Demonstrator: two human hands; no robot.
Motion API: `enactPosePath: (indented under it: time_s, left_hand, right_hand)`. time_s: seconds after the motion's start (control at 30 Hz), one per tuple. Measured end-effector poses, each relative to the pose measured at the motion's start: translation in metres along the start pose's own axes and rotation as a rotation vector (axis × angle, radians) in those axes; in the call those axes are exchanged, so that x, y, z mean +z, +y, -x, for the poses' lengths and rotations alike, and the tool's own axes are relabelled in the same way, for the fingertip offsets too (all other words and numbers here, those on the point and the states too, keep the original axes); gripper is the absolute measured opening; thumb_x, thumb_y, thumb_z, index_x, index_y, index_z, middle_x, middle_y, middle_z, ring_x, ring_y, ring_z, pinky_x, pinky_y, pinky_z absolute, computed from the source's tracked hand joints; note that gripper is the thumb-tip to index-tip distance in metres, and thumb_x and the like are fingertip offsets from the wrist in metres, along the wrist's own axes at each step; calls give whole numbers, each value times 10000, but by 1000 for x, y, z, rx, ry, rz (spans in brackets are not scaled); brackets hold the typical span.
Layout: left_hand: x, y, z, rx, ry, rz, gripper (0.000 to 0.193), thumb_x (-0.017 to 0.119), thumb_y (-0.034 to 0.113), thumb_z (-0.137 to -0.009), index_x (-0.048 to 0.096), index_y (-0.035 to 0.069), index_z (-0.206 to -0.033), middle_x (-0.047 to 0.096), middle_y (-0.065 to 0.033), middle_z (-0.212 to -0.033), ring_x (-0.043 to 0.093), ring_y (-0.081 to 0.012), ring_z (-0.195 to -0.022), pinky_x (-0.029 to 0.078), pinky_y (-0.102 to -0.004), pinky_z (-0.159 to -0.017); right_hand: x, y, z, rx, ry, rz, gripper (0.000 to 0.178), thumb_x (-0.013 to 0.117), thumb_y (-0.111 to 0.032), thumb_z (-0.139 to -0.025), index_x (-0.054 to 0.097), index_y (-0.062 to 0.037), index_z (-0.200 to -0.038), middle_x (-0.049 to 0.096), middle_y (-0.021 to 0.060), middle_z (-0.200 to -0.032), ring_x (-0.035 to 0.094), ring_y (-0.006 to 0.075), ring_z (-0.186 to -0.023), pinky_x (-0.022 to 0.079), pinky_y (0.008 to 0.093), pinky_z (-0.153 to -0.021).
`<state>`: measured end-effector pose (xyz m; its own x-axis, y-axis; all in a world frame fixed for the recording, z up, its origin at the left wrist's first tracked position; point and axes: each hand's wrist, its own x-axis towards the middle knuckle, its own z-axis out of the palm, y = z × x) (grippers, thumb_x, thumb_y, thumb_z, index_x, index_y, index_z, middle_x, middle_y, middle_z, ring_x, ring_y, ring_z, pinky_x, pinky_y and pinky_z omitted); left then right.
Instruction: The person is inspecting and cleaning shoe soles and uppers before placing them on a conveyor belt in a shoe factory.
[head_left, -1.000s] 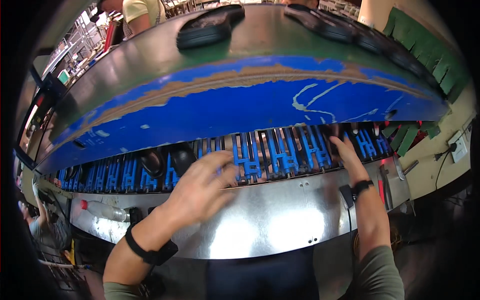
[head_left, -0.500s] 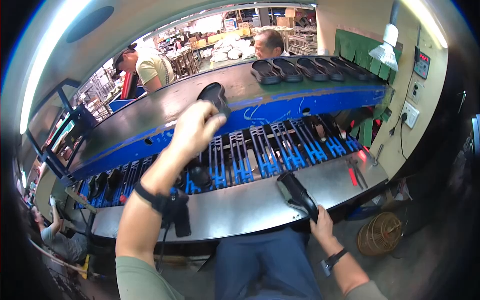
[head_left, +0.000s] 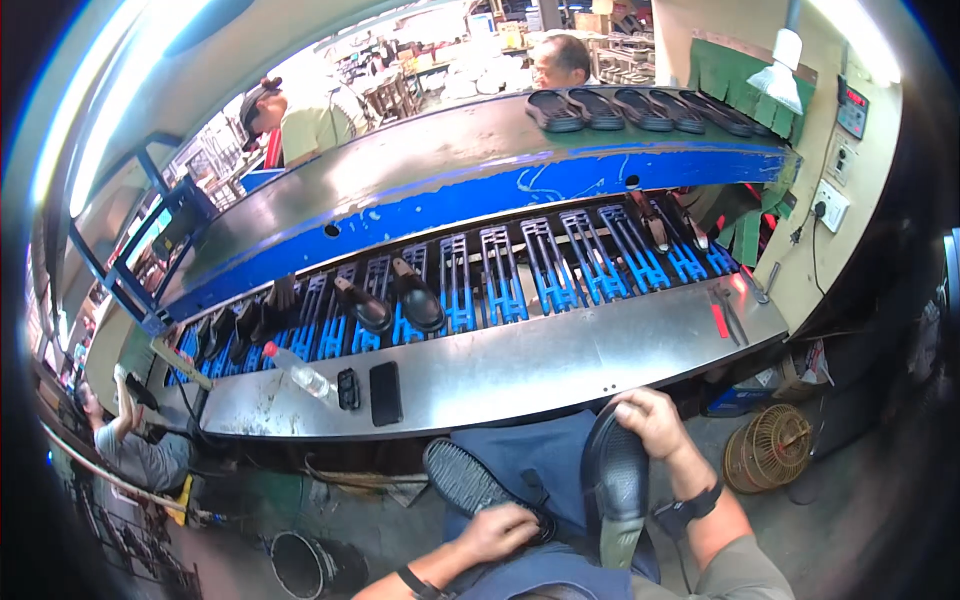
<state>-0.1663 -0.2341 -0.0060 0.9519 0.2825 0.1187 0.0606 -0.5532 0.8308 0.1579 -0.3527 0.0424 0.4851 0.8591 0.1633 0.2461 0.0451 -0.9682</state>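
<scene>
Low over my lap, my left hand [head_left: 497,532] grips a black shoe sole [head_left: 462,477] by its near end, with the grooved face turned up. Beside it, my right hand [head_left: 652,420] holds a black shoe upper on a greenish last [head_left: 615,470] near its top end, the last pointing down toward me. The two pieces are apart. Ahead, two more black shoes [head_left: 418,303] lie on the blue rack [head_left: 495,285] behind the metal work ledge [head_left: 520,368].
Several black soles [head_left: 600,110] line the upper belt's right. The ledge holds a bottle [head_left: 300,375], a black phone [head_left: 385,393] and pliers [head_left: 728,318]. A wicker basket [head_left: 768,448] and a bucket [head_left: 305,565] stand on the floor. People work beyond the belt and at far left.
My left hand has taken the sole off the upper belt and brought it down to my lap. My right hand has lifted the shoe upper from the ledge toward me. The view has shifted.
</scene>
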Motion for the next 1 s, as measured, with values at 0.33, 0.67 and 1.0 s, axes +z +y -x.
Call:
enactPosePath:
  time_s: [0.33, 0.67, 1.0]
  left_hand:
    - [-75, -105, -4, -472, 658, 557, 387, 660, 210, -966, 646, -62, -1241, 696, -188, -1153, 674, -264, -1063, 517, -371, -979]
    - [-56, -13, -23, -171, 421, 1386, 802, 247, 643, -1036, 499, -26, -1398, 617, -262, -1292, 537, -450, -1291, 450, -535, -1095]
    - [-42, 11, -30, -320, 408, 1697, 667, 286, 508, -1061, 612, -49, -1232, 659, -262, -1209, 597, -450, -1208, 480, -552, -1061]
  right_hand:
    - [68, 42, 100, 431, -102, -1139, 569, 539, -425, -1023, 481, -14, -1412, 634, 151, -1266, 671, 264, -1064, 544, 407, -952]
    - [56, 40, 129, 945, 96, -1245, 951, 329, -803, -914, 549, 20, -1337, 663, 292, -1135, 687, 426, -993, 567, 533, -885]
    - [67, 28, 100, 739, -170, -1131, 902, 313, -745, -959, 564, 41, -1325, 677, 268, -1124, 691, 404, -947, 577, 507, -837]
